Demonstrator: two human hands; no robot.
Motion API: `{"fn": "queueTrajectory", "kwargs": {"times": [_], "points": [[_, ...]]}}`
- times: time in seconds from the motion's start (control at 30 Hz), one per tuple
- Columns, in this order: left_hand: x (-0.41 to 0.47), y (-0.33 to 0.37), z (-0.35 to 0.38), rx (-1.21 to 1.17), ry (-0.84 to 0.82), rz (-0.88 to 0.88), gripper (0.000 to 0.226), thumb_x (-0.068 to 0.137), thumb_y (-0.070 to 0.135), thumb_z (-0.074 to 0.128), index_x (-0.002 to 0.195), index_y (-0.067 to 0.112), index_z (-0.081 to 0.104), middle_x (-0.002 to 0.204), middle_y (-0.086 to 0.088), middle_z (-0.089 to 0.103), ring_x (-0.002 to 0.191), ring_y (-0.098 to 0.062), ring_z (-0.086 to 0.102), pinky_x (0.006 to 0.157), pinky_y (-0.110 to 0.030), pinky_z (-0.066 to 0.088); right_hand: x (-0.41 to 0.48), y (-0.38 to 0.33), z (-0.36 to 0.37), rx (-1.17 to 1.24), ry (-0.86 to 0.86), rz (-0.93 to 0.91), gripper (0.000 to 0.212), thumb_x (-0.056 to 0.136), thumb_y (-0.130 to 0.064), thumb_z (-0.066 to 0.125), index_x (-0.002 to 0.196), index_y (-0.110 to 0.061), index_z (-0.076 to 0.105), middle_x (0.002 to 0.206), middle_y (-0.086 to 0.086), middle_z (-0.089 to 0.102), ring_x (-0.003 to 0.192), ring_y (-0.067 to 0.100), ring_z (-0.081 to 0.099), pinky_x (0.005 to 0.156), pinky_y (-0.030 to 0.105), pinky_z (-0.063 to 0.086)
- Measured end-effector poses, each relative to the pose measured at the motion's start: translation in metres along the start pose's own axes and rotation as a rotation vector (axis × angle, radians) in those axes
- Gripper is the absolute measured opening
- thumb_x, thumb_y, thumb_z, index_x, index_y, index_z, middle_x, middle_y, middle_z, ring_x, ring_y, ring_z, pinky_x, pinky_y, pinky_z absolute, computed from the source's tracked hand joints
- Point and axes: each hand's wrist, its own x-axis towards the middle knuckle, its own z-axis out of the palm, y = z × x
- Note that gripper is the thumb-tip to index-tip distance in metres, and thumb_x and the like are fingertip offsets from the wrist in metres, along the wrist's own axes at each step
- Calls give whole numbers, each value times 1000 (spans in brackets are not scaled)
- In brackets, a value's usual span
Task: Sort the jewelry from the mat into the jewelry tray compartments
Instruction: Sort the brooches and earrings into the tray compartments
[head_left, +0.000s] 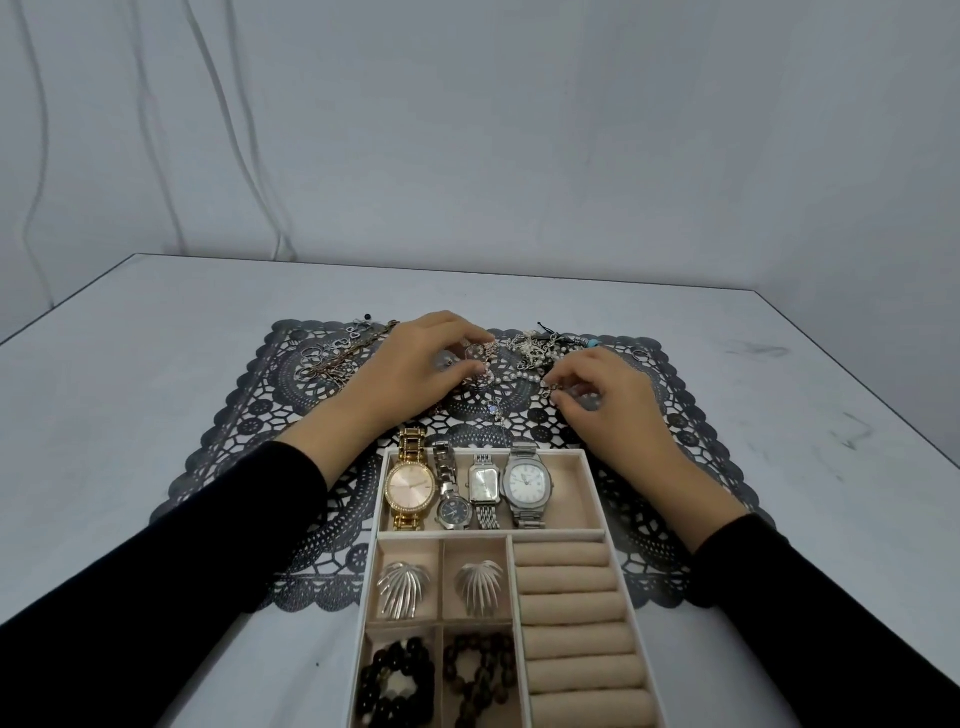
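Both grips work at the far middle of the mat (218, 467), which lies on the table (156, 322). The left grip (415, 358), just above centre, has thumb and fingers curled and pinches one end of a pearl strand (511, 376). The right grip (608, 400), just right of it, pinches the strand's other end with its fingertips (558, 388). The strand runs between them, low over the mat; I cannot tell if it touches. Behind it, at the mat's far edge, sits a tangle of silver chains (540, 347). A second heap of rings and chains (332, 358) lies at the mat's far left corner, beside the left wrist. Black sleeves (156, 561) cover both forearms.

The tray (571, 533) stands in the lower centre of the frame, on the mat's near half. Its top compartment holds four watches side by side: a gold watch (410, 486), a small dark-dial watch (453, 512), a rectangular watch (485, 483) and a silver watch (527, 483). Their bands hang over the far rim. Below, two small compartments each hold one silver fan earring (402, 584). The two compartments under those hold dark bead bracelets (397, 680). The right column is filled with beige ring rolls (571, 608), with no rings in them.
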Motion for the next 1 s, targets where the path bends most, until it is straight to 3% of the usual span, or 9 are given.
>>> {"fn": "queueTrajectory", "kwargs": {"times": [0.1,0.23,0.33,0.5,0.67,0.8,1.0], "points": [[-1,0,0,-8,36,35,26,87,20,73,112,16,71,109,3,67,89,-7,65,88,-30,54,0,1,1,1,27,-4,17,78,5,69,85,-10,70,86,-2,61,75,12,60,74,8,47],[0,2,-1,-32,89,54,22,87,17,72,109,14,73,108,2,68,99,-9,64,93,-22,49,0,2,0,-2,36,-16,16,79,4,68,85,-11,69,85,-3,62,74,9,59,70,9,47],[0,5,-1,-143,115,-21,19,86,14,74,105,15,75,103,4,72,96,-8,66,92,-25,51,0,0,0,30,22,9,16,81,2,67,85,-13,70,87,-2,65,76,11,62,70,12,48],[0,8,1,-289,134,-196,19,84,11,74,102,18,74,94,6,75,88,-1,70,90,-25,54,0,-3,0,57,-77,93,19,85,-4,63,85,-22,69,84,-14,65,78,-2,60,73,6,44],[-1,7,1,-306,137,-227,18,87,12,72,97,28,73,91,13,74,86,-1,70,86,-20,54,3,-2,0,92,-92,160,19,85,-9,63,82,-27,68,77,-17,64,70,2,59,69,11,47],[-1,8,1,-302,138,-229,17,86,15,73,96,28,74,90,15,73,85,-3,70,84,-19,54,13,-5,-2,148,-79,177,14,85,-13,66,90,-24,72,76,-19,64,68,-5,57,66,5,43],[-1,11,1,-352,151,-278,14,83,17,76,95,23,76,92,14,74,84,-1,71,81,-17,54,30,-14,10,104,-262,138,22,79,-30,76,100,-26,73,88,-16,68,82,-11,57,73,2,40]]}}
